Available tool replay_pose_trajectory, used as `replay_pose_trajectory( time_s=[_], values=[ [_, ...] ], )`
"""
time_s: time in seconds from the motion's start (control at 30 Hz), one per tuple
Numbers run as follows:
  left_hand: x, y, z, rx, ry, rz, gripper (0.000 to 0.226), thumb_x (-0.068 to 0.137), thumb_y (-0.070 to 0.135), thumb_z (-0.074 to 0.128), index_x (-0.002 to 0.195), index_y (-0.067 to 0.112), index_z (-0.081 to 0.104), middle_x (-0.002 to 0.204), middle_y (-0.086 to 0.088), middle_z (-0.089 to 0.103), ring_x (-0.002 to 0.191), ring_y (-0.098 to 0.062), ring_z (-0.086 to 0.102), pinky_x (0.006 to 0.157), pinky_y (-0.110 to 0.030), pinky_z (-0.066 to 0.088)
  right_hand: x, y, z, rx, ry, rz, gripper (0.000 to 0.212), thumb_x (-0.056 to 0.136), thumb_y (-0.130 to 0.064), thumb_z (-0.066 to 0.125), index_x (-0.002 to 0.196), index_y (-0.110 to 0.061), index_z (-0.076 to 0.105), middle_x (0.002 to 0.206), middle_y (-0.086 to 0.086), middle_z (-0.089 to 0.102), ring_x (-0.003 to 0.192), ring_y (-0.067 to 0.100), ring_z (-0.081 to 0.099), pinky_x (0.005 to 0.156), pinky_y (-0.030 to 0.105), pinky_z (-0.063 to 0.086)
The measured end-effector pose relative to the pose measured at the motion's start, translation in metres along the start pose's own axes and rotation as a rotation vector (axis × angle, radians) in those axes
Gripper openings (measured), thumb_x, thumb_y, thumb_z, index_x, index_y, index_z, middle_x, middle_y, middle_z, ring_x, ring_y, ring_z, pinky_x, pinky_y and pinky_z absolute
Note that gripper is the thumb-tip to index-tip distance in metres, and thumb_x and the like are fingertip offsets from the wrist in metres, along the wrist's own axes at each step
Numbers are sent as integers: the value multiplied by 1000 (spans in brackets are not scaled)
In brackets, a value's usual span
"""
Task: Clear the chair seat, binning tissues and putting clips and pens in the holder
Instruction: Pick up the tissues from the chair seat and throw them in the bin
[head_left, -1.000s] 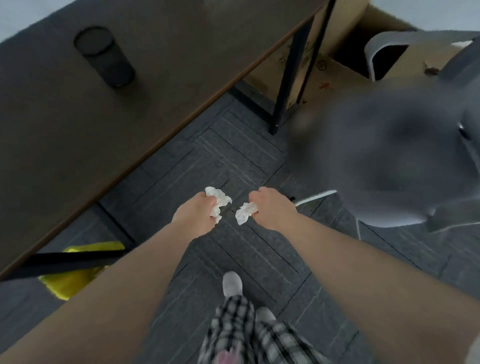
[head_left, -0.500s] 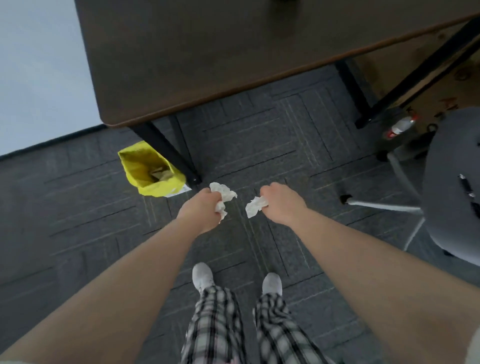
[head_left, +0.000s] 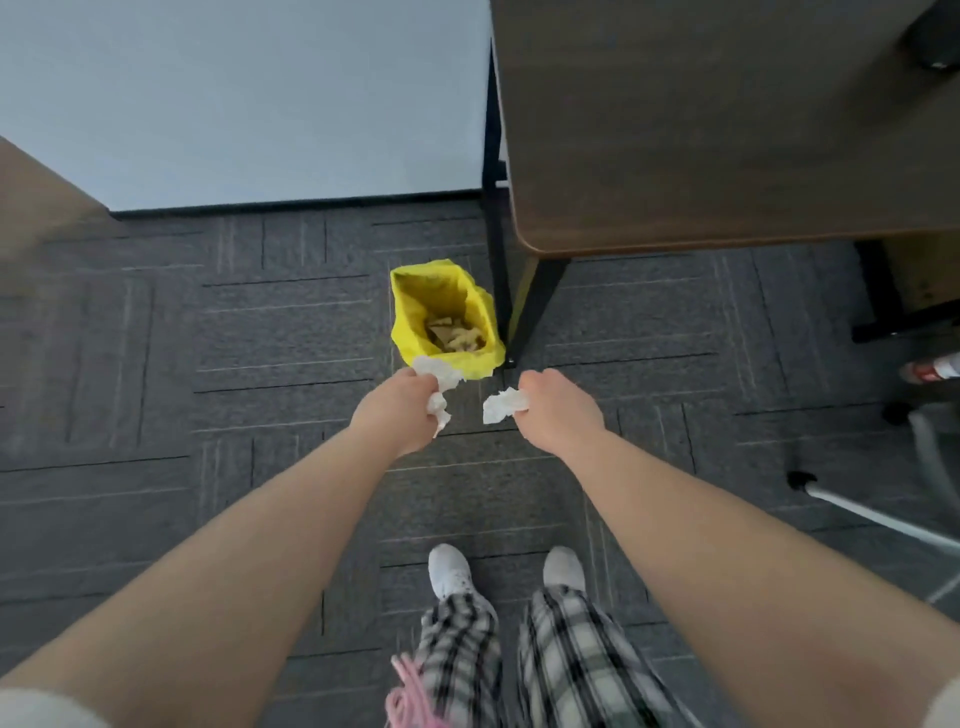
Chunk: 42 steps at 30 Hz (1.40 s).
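Note:
My left hand (head_left: 397, 413) is closed around a crumpled white tissue (head_left: 439, 382) that sticks out past the knuckles. My right hand (head_left: 557, 413) grips a second crumpled white tissue (head_left: 503, 406). Both hands hover over the carpet just in front of a yellow-lined bin (head_left: 443, 291), which stands open on the floor with some scraps inside. The left tissue overlaps the bin's near rim in view. The chair seat is out of frame; only the chair base (head_left: 878, 517) shows at the right. The dark object (head_left: 935, 36) at the top right corner of the desk is cut off.
A brown desk (head_left: 727, 130) with black legs (head_left: 496, 249) stands right beside the bin. A white wall runs along the back, and a wooden panel (head_left: 36, 208) sits at the far left. A bottle (head_left: 935, 370) lies under the desk. Grey carpet tiles surround my feet.
The view has swung left and I have stepped toward the bin, which now lies straight ahead of both hands. The chair seat has left the frame. Both tissues stay gripped.

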<state>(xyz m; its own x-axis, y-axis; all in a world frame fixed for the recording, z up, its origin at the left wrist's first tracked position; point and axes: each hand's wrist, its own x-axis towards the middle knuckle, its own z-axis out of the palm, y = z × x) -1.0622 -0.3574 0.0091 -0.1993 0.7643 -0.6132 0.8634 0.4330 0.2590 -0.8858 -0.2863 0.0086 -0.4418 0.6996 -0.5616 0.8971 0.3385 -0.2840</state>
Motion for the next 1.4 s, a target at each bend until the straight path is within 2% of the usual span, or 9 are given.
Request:
replay_pose_trajectory(
  time_s=[0.2, 0.5, 0.73, 0.87, 1.03, 1.13, 1.23, 1.33, 1.4],
  values=[
    [54, -48, -19, -134, 12, -97, 24, 90, 20, 47, 111, 11, 55, 122, -9, 49, 107, -29, 54, 77, -36, 44, 72, -47, 7, 45, -9, 52, 26, 94, -24, 49, 116, -11, 52, 114, 13, 54, 99, 35, 59, 66, 37, 41],
    [153, -73, -34, -204, -5, -129, 27, 91, 24, 50, 113, 10, 56, 123, -11, 50, 106, -30, 53, 76, -34, 42, 189, -57, 9, 192, -37, 238, 27, 92, -22, 51, 117, -12, 52, 115, 12, 55, 98, 33, 60, 76, 42, 53],
    [225, -85, -12, -250, -39, -104, 30, 89, 20, 52, 117, 10, 55, 119, -12, 51, 101, -31, 55, 73, -35, 41, 252, -54, 30, 211, -65, 333, 28, 93, -23, 53, 119, -14, 52, 112, 10, 56, 93, 29, 60, 70, 38, 53],
    [262, -95, 12, -259, -54, -96, 22, 88, 19, 52, 107, 8, 55, 111, -12, 52, 98, -32, 54, 69, -34, 40, 282, -52, 51, 239, -67, 393, 28, 94, -26, 51, 119, -14, 51, 112, 9, 56, 93, 28, 59, 69, 38, 52],
    [299, -105, 33, -335, -53, -122, 24, 87, 19, 51, 106, 6, 57, 101, -11, 50, 99, -33, 54, 68, -33, 38, 313, -49, 76, 334, -51, 475, 28, 94, -23, 52, 120, -12, 52, 112, 10, 58, 95, 29, 61, 65, 33, 47],
    [318, -111, 46, -372, -64, -131, 28, 86, 18, 51, 112, 8, 58, 111, -14, 56, 100, -32, 55, 68, -33, 38, 326, -47, 89, 383, -33, 521, 28, 94, -22, 51, 120, -12, 52, 113, 10, 58, 89, 27, 59, 65, 34, 48],
    [333, -116, 54, -408, -74, -127, 39, 87, 18, 53, 126, 12, 52, 126, -13, 52, 110, -31, 53, 76, -33, 41, 340, -45, 101, 438, -19, 542, 29, 94, -22, 50, 121, -11, 52, 111, 8, 56, 74, 21, 53, 57, 28, 42],
    [347, -120, 60, -439, -76, -100, 47, 86, 19, 58, 132, 13, 47, 129, -12, 49, 116, -29, 49, 80, -30, 37, 353, -46, 112, 476, 9, 536, 32, 92, -24, 53, 121, -10, 51, 117, 12, 56, 90, 29, 59, 70, 35, 50],
    [354, -123, 65, -460, -73, -63, 54, 85, 20, 61, 135, 15, 43, 133, -11, 48, 122, -27, 45, 82, -27, 34, 359, -48, 117, 505, 18, 535, 35, 91, -27, 56, 123, -12, 51, 121, 13, 53, 101, 33, 58, 77, 38, 50]
  ],
)
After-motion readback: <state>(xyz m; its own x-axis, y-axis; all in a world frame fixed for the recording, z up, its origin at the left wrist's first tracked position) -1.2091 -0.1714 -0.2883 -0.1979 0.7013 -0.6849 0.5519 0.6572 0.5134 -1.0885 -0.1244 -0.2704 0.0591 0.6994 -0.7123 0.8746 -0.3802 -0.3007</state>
